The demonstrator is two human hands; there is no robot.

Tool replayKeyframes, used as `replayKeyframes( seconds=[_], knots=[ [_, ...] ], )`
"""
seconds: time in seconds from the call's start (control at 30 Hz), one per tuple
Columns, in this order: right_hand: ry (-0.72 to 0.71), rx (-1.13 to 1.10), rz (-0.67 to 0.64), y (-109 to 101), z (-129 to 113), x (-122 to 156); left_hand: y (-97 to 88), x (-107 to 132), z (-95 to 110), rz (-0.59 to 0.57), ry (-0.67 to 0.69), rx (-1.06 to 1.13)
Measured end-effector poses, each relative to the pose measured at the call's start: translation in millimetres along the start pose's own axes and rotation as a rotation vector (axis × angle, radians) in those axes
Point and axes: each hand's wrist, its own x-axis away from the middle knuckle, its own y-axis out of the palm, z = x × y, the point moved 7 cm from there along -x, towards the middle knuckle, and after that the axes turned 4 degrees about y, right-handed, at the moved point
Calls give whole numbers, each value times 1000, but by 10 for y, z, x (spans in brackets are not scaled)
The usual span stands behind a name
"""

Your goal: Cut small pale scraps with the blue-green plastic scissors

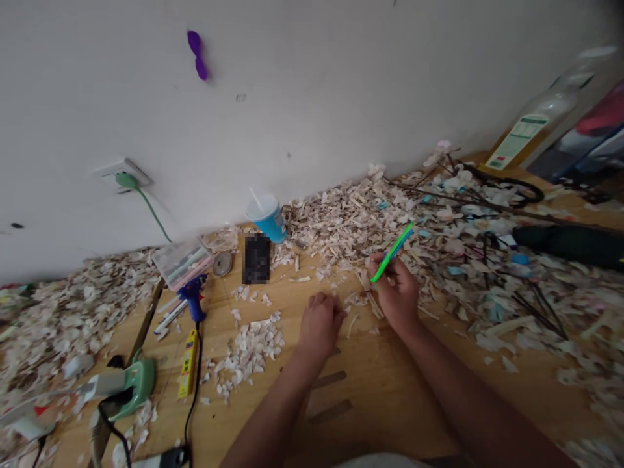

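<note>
My right hand (pixel 398 292) is closed on a slim bright green and blue stick-like tool (pixel 392 252), which slants up and to the right. Its exact kind does not show. Pale dry scraps (pixel 370 300) lie at and just below those fingers. To the left, my left hand (pixel 322 322) is held low over the wooden table (pixel 370 383) with its fingers curled in. Whatever it may hold is hidden from view. The two hands are apart.
A big heap of pale scraps (pixel 336 221) lies along the wall, with dark twigs (pixel 468 198) at right. Left stand a blue cup (pixel 273 224), a dark pixelated object (pixel 256 259), a blue glue gun (pixel 194 296) and a yellow stick-shaped packet (pixel 188 364). A large bottle (pixel 531 123) stands back right.
</note>
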Motion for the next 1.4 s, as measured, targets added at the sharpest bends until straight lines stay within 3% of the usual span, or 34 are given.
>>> replayKeyframes(
  seconds=[0.13, 0.27, 0.43, 0.63, 0.93, 1.17, 1.4],
  knots=[
    [-20, 108, -91, 46, 41, -19, -56, -56, -119, 108, -139, 645],
    [-223, 396, -325, 250, -74, 90, -91, -56, -237, 376, -345, 1356],
    [-348, 658, -552, 514, -164, 353, -163, 8, -207, 605, -418, 1655],
    [-315, 721, -682, 607, -119, 435, -276, 46, -146, 652, -326, 1607],
    [-307, 684, -759, 637, -169, 469, -295, 59, -278, 628, -209, 1261],
    [-294, 685, -774, 632, -161, 469, -407, 81, -265, 601, -159, 1116],
    [-300, 655, -780, 644, -202, 460, -473, 54, -260, 570, -155, 1109]
  ],
)
